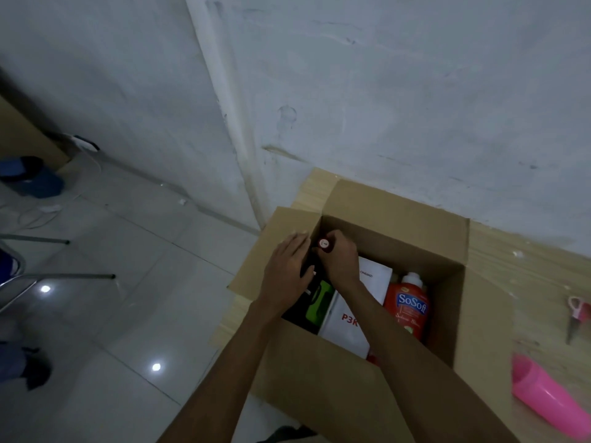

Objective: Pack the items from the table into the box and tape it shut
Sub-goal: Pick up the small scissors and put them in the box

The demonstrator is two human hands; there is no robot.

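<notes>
Gently seat red-capped dark bottle [323, 243] upright in brown cardboard box [319, 362] corner; right hand [339, 259] fingers clamp it, left hand [287, 270] flat

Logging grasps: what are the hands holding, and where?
The right hand grips a red-capped container near its top; the left hand lies flat against it.

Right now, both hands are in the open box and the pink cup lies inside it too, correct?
No. The head view shows the pink cup on the table, right of the box. Left hand and right hand are in it.
</notes>
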